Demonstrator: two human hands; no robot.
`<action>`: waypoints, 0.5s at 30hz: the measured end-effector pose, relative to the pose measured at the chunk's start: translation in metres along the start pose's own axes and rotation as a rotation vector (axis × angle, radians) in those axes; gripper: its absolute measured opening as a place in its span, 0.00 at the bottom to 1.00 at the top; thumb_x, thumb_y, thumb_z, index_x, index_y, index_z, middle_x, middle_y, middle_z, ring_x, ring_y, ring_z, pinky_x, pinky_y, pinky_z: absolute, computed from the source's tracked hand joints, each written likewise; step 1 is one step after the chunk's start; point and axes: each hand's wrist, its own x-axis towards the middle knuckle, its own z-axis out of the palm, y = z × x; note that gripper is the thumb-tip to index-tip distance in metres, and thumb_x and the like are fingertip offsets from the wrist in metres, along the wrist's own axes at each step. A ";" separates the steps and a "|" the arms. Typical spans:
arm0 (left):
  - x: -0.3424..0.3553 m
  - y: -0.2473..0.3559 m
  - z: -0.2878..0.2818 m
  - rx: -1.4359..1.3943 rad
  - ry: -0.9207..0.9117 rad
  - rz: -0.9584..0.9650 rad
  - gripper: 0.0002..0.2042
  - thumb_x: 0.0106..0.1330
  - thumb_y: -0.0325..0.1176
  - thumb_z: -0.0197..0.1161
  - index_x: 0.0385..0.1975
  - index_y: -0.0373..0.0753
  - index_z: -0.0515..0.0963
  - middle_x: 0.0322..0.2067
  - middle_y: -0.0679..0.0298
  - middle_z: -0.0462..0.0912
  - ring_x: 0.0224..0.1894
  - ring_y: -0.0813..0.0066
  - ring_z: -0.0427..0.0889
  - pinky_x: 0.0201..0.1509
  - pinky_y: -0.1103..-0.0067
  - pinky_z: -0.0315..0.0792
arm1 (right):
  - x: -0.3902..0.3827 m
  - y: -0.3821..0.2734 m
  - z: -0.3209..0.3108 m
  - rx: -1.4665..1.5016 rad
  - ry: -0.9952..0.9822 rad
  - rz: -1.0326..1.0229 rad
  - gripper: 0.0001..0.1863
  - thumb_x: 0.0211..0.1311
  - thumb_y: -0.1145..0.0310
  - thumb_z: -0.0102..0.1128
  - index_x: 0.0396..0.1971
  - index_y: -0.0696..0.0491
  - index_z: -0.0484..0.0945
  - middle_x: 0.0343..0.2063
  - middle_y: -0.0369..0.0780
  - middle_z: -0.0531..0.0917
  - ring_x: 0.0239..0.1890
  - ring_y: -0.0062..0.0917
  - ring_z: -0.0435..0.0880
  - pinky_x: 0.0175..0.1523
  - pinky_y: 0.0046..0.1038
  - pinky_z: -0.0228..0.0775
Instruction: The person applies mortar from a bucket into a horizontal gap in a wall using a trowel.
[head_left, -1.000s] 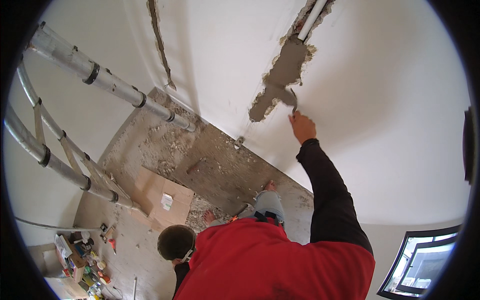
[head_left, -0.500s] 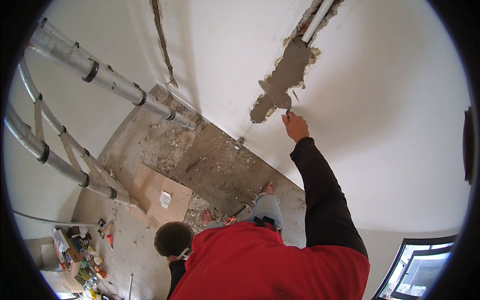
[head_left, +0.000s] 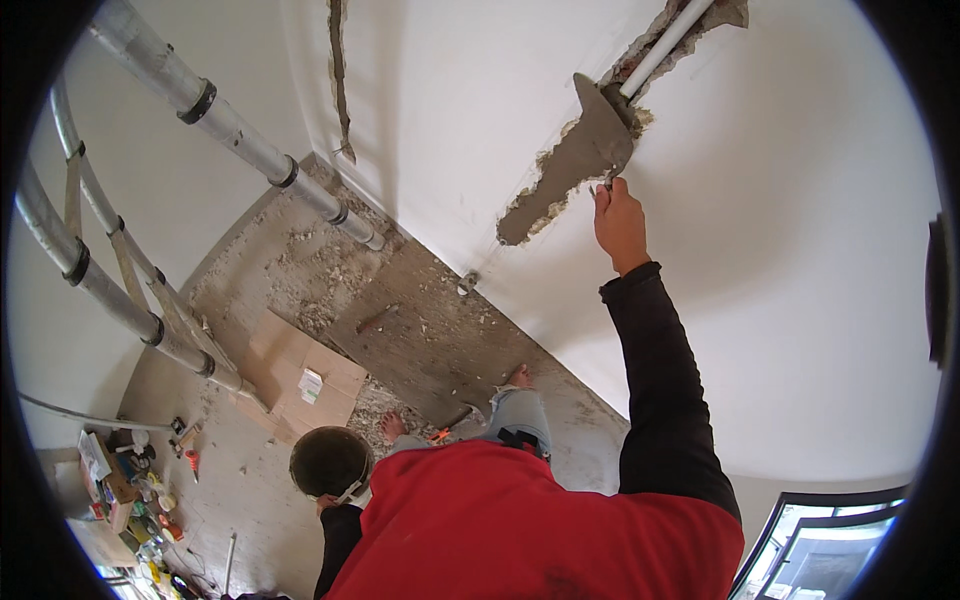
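My right hand (head_left: 622,225) is closed round the handle of a trowel. Its pointed blade (head_left: 603,128) lies against the wall at the upper end of a strip of wet grey mortar (head_left: 553,188). That strip fills the lower part of a rough groove, and a white pipe (head_left: 668,48) runs out of the mortar up the unfilled part. Down at my left side, my left hand (head_left: 327,503) grips a round dark bucket (head_left: 328,430) by its near edge. Part of that hand is hidden behind the bucket and my sleeve.
A ladder (head_left: 245,140) of silvery tubes leans on the left. A second, narrow groove (head_left: 338,85) is cut in the wall. Flattened cardboard (head_left: 285,350) and rubble lie on the floor, with a hammer (head_left: 462,420) near my feet. Tools and boxes (head_left: 130,490) clutter the lower left.
My right hand has moved the trowel up along the groove, from the middle of the mortar to the pipe's lower end. The view has shifted slightly; my left hand still holds the bucket.
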 end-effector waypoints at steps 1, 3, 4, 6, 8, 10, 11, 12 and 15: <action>0.000 0.001 0.001 -0.016 0.001 -0.016 0.10 0.58 0.33 0.57 0.27 0.41 0.87 0.30 0.58 0.87 0.33 0.63 0.85 0.39 0.70 0.78 | -0.004 0.005 0.003 -0.086 -0.047 0.014 0.14 0.70 0.59 0.51 0.39 0.56 0.70 0.26 0.53 0.82 0.30 0.53 0.82 0.36 0.51 0.73; -0.004 0.000 0.004 -0.129 0.005 -0.098 0.09 0.55 0.31 0.57 0.26 0.40 0.86 0.28 0.58 0.86 0.31 0.63 0.85 0.38 0.70 0.78 | -0.022 0.021 0.021 -0.255 -0.143 0.033 0.14 0.70 0.58 0.51 0.40 0.56 0.70 0.26 0.52 0.83 0.31 0.52 0.83 0.37 0.50 0.75; -0.006 -0.003 0.008 -0.206 0.014 -0.145 0.09 0.53 0.30 0.57 0.25 0.39 0.86 0.28 0.58 0.86 0.31 0.63 0.85 0.38 0.70 0.78 | -0.031 0.025 0.030 -0.258 -0.166 0.045 0.14 0.70 0.58 0.51 0.40 0.56 0.70 0.27 0.52 0.83 0.31 0.52 0.83 0.37 0.50 0.75; -0.010 -0.009 0.010 -0.391 0.045 -0.258 0.08 0.51 0.28 0.58 0.24 0.38 0.85 0.26 0.58 0.85 0.30 0.62 0.84 0.37 0.70 0.78 | -0.048 0.028 0.045 -0.263 -0.213 0.074 0.14 0.70 0.58 0.51 0.41 0.55 0.71 0.28 0.51 0.83 0.32 0.52 0.83 0.38 0.50 0.76; -0.017 -0.013 0.015 -0.554 0.087 -0.357 0.08 0.48 0.27 0.58 0.23 0.37 0.85 0.25 0.58 0.84 0.29 0.62 0.84 0.36 0.70 0.77 | -0.053 0.032 0.053 -0.284 -0.260 0.044 0.14 0.70 0.57 0.51 0.41 0.55 0.71 0.28 0.51 0.84 0.32 0.51 0.84 0.38 0.49 0.76; -0.021 -0.018 0.018 -0.613 0.110 -0.391 0.07 0.46 0.26 0.59 0.22 0.36 0.85 0.24 0.58 0.84 0.28 0.61 0.84 0.36 0.70 0.77 | -0.059 0.035 0.058 -0.302 -0.311 0.033 0.15 0.70 0.57 0.51 0.41 0.54 0.71 0.29 0.51 0.84 0.33 0.50 0.84 0.38 0.49 0.77; -0.023 -0.022 0.018 -0.582 0.104 -0.379 0.07 0.46 0.26 0.59 0.23 0.36 0.85 0.24 0.58 0.84 0.28 0.62 0.84 0.36 0.70 0.77 | -0.064 0.040 0.059 -0.316 -0.344 0.033 0.15 0.70 0.57 0.51 0.41 0.54 0.71 0.29 0.51 0.84 0.33 0.50 0.84 0.39 0.49 0.76; -0.023 -0.021 0.019 -0.555 0.090 -0.355 0.07 0.46 0.26 0.59 0.23 0.36 0.85 0.24 0.58 0.84 0.28 0.62 0.84 0.36 0.70 0.77 | -0.062 0.042 0.057 -0.333 -0.368 0.030 0.15 0.70 0.56 0.51 0.42 0.54 0.71 0.29 0.51 0.84 0.33 0.50 0.84 0.39 0.49 0.76; -0.023 -0.032 0.017 -0.482 0.066 -0.301 0.07 0.46 0.26 0.60 0.23 0.36 0.85 0.24 0.58 0.85 0.28 0.62 0.84 0.36 0.70 0.77 | -0.051 0.010 0.035 -0.300 -0.266 0.099 0.16 0.69 0.56 0.51 0.43 0.54 0.72 0.30 0.51 0.84 0.35 0.49 0.84 0.40 0.49 0.77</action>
